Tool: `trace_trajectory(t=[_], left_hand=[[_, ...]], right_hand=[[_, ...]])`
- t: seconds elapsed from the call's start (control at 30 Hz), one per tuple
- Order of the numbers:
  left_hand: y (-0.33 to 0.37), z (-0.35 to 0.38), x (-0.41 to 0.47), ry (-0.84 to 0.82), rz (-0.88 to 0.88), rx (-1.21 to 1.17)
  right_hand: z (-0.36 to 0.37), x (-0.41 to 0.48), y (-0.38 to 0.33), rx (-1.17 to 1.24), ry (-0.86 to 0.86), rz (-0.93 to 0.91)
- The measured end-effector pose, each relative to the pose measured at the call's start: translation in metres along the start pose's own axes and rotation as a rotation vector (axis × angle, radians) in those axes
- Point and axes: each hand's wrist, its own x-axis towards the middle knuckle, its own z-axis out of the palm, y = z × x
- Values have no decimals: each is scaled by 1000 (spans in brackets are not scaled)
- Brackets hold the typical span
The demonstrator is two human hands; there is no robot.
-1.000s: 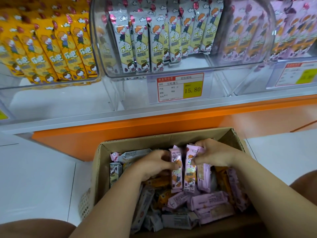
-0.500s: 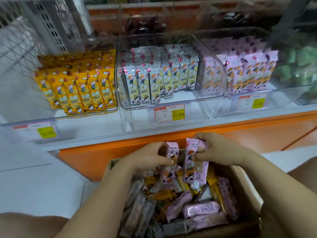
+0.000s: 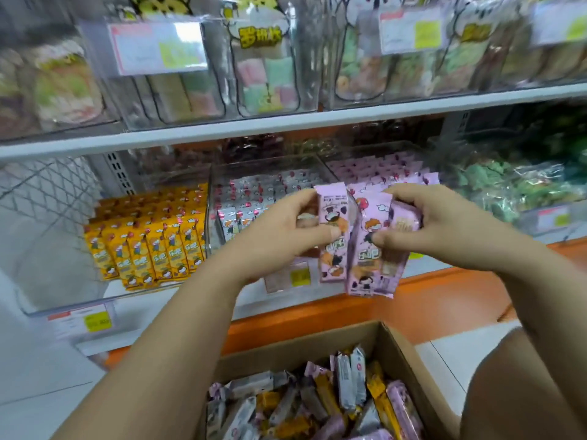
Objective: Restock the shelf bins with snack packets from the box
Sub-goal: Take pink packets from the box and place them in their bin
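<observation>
Left hand pinches one pink packet, right hand grips a pink bundle, both held up before the pink bin, nothing dropped in yet; box below holds many mixed packets, so I judge most restocking remains.

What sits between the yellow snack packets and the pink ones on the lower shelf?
Head view: grey-white snack packets in a clear plastic bin, partly hidden behind the left hand.

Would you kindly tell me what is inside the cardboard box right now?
The cardboard box holds loose snack packets, pink, yellow and grey, heaped together. Lower layers and the bottom are covered.
</observation>
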Motion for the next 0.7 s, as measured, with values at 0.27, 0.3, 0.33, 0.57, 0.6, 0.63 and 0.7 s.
trace_trajectory(t=[0.27,0.3,0.33,0.57,0.6,0.63,0.7], left_hand=[[21,32,79,142,176,-44],[19,36,87,159,191,-36],[16,40,96,170,195,-29],[1,66,152,138,63,52],[-1,71,158,117,15,77],[-3,76,163,100,-26,96],[-10,86,174,81,-85,134]], right_hand=[[-50,13,29,-55,302,1],[-52,15,36,-57,332,10],[-53,18,45,-51,359,17],[-46,43,114,-25,455,104],[-43,46,125,-27,453,119],[-40,48,135,-32,442,141],[-33,49,152,-58,403,192]])
